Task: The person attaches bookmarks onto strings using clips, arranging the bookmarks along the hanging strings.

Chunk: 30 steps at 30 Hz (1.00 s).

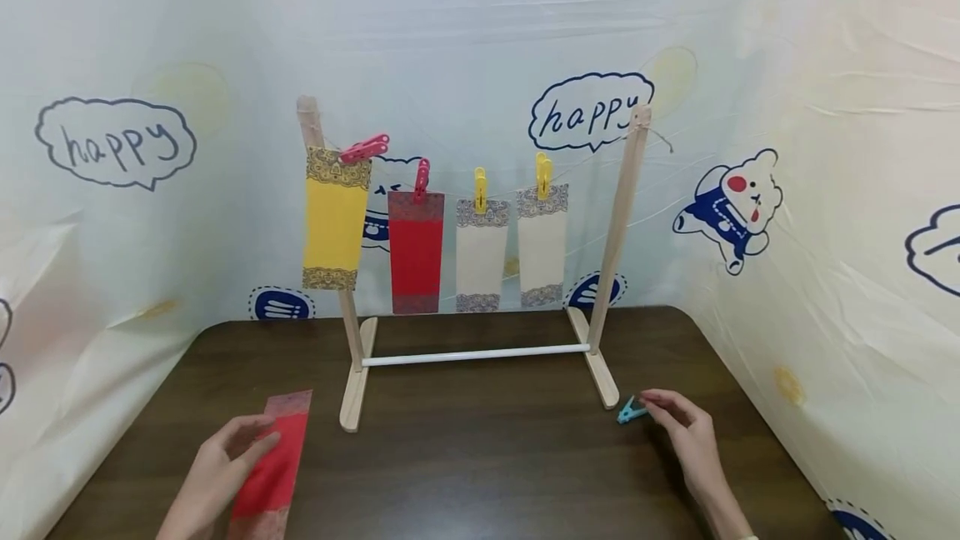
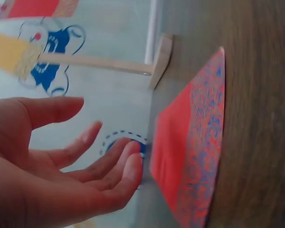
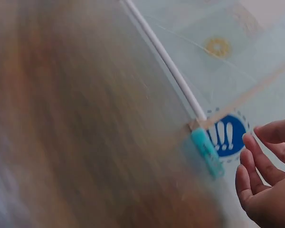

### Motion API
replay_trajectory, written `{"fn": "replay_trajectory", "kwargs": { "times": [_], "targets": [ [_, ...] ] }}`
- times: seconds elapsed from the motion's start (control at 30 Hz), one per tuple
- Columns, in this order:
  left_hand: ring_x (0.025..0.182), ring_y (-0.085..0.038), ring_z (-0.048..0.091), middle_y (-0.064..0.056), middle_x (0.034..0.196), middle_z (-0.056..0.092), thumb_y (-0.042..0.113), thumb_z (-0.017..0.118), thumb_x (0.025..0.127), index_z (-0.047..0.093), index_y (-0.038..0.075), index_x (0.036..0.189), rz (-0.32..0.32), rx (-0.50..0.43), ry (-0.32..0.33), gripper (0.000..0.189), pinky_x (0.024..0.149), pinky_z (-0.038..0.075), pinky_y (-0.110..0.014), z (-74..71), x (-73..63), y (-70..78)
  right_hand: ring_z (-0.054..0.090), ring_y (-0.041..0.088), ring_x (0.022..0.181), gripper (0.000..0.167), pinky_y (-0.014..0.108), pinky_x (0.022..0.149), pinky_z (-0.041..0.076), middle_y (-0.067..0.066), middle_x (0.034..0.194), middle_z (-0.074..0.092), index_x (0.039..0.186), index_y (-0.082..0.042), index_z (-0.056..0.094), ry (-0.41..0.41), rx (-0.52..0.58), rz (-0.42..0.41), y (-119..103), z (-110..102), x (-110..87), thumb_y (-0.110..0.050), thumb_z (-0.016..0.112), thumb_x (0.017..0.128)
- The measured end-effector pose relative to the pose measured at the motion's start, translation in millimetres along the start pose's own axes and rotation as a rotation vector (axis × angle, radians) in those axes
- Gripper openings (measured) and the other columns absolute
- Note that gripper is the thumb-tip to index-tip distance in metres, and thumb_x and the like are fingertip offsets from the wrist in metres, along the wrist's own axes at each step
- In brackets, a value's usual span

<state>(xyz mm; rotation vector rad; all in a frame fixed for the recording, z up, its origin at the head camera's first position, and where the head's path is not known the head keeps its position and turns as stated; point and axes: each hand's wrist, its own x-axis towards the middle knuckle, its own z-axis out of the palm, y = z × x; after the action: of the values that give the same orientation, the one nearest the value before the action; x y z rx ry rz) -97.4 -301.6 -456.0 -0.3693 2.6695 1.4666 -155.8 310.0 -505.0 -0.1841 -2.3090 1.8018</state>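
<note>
My left hand [image 1: 221, 465] is over a flat red rectangular piece [image 1: 273, 473] with patterned end bands, which lies on the table's left side. In the left wrist view its fingers [image 2: 92, 135] are loosely bent and apart, with a gap to the red piece [image 2: 173, 156]. On the right, my right hand [image 1: 686, 436] has its fingertips right by a teal clothespin [image 1: 632, 411] lying on the table. The right wrist view has the clothespin [image 3: 207, 152] beside loosely curled fingers [image 3: 259, 164], with space between.
A wooden drying rack [image 1: 618, 227] with a white bottom bar [image 1: 476, 355] stands at the back of the dark table [image 1: 465, 457]. Its string bears a yellow piece [image 1: 333, 223], a red one [image 1: 416, 252] and two white ones [image 1: 482, 261], clipped with pink and yellow clothespins.
</note>
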Motion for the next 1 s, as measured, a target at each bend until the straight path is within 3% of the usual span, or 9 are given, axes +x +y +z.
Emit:
{"fn": "replay_trajectory", "kwargs": {
  "times": [0.07, 0.17, 0.3, 0.37, 0.43, 0.53, 0.63, 0.8, 1.0],
  "targets": [
    [0.092, 0.014, 0.051, -0.024, 0.142, 0.050, 0.045, 0.062, 0.097, 0.043, -0.002, 0.142, -0.068, -0.054, -0.024, 0.068, 0.083, 0.055, -0.026, -3.0, 1.1, -7.2, 0.065, 0.012, 0.099, 0.033, 0.023, 0.079, 0.053, 0.008, 0.110, 0.073, 0.121, 0.005, 0.066, 0.016, 0.066, 0.053, 6.6, -3.4, 1.4, -0.017, 0.068, 0.096],
    [0.091, 0.011, 0.053, -0.023, 0.139, 0.052, 0.042, 0.063, 0.098, 0.042, -0.003, 0.142, -0.098, -0.058, -0.026, 0.066, 0.083, 0.056, -0.027, -5.0, 2.3, -14.2, 0.063, 0.007, 0.097, 0.036, 0.022, 0.079, 0.053, 0.003, 0.109, 0.073, 0.122, 0.008, 0.064, 0.035, 0.124, 0.103, 13.9, -8.5, 1.2, -0.016, 0.069, 0.095],
    [0.100, -0.014, 0.064, -0.027, 0.131, 0.058, 0.038, 0.063, 0.098, 0.046, -0.007, 0.135, -0.065, 0.074, 0.003, 0.061, 0.084, 0.055, -0.034, -4.8, 2.8, -19.6, 0.063, 0.004, 0.097, 0.039, 0.020, 0.081, 0.052, 0.002, 0.108, 0.073, 0.122, 0.008, 0.064, 0.036, 0.114, 0.129, 19.4, -11.6, -1.4, -0.018, 0.071, 0.094],
    [0.102, -0.029, 0.065, -0.030, 0.124, 0.060, 0.039, 0.064, 0.097, 0.049, -0.009, 0.130, -0.046, 0.174, 0.022, 0.060, 0.085, 0.054, -0.043, -3.8, 2.0, -22.0, 0.062, 0.003, 0.097, 0.039, 0.019, 0.082, 0.052, 0.001, 0.108, 0.073, 0.122, 0.007, 0.064, 0.034, 0.087, 0.145, 20.9, -11.2, -3.4, -0.019, 0.071, 0.094],
    [0.099, -0.036, 0.063, -0.032, 0.117, 0.061, 0.042, 0.066, 0.095, 0.050, -0.012, 0.126, -0.034, 0.268, 0.028, 0.064, 0.084, 0.052, -0.051, -2.4, 1.1, -24.7, 0.062, 0.003, 0.096, 0.038, 0.019, 0.081, 0.051, 0.001, 0.109, 0.073, 0.122, 0.004, 0.065, 0.032, 0.061, 0.156, 22.1, -9.7, -5.1, -0.020, 0.071, 0.094],
    [0.097, -0.043, 0.059, -0.034, 0.111, 0.059, 0.052, 0.070, 0.089, 0.047, -0.016, 0.125, -0.040, 0.387, 0.041, 0.080, 0.084, 0.049, -0.058, 0.6, -2.0, -28.6, 0.060, 0.006, 0.096, 0.034, 0.019, 0.081, 0.050, 0.006, 0.112, 0.071, 0.121, 0.001, 0.067, -0.012, -0.028, 0.112, 24.7, -6.6, -6.2, -0.019, 0.070, 0.094],
    [0.097, -0.050, 0.051, -0.038, 0.108, 0.051, 0.064, 0.071, 0.081, 0.040, -0.017, 0.129, -0.074, 0.461, 0.047, 0.099, 0.078, 0.049, -0.059, 5.4, -4.0, -30.7, 0.057, 0.012, 0.098, 0.029, 0.021, 0.080, 0.049, 0.012, 0.119, 0.066, 0.121, -0.004, 0.067, -0.078, -0.133, 0.012, 27.2, -4.4, -5.9, -0.010, 0.069, 0.093],
    [0.092, -0.053, 0.045, -0.040, 0.103, 0.042, 0.073, 0.077, 0.066, 0.035, -0.016, 0.132, -0.105, 0.534, 0.078, 0.119, 0.069, 0.048, -0.056, 17.3, -5.9, -26.8, 0.051, 0.020, 0.100, 0.043, 0.024, 0.077, 0.049, 0.011, 0.130, 0.053, 0.127, -0.009, 0.065, -0.167, -0.233, -0.117, 27.2, -5.2, -3.7, 0.008, 0.063, 0.087],
    [0.078, -0.043, 0.049, -0.029, 0.085, 0.046, 0.068, 0.085, 0.058, 0.041, -0.020, 0.112, -0.107, 0.579, 0.115, 0.112, 0.063, 0.048, -0.052, 21.6, -9.6, -18.4, 0.051, 0.019, 0.099, 0.052, 0.023, 0.076, 0.049, 0.009, 0.129, 0.052, 0.131, -0.013, 0.063, -0.166, -0.320, -0.137, 22.7, -3.0, -1.2, 0.009, 0.063, 0.084]
  ]
}}
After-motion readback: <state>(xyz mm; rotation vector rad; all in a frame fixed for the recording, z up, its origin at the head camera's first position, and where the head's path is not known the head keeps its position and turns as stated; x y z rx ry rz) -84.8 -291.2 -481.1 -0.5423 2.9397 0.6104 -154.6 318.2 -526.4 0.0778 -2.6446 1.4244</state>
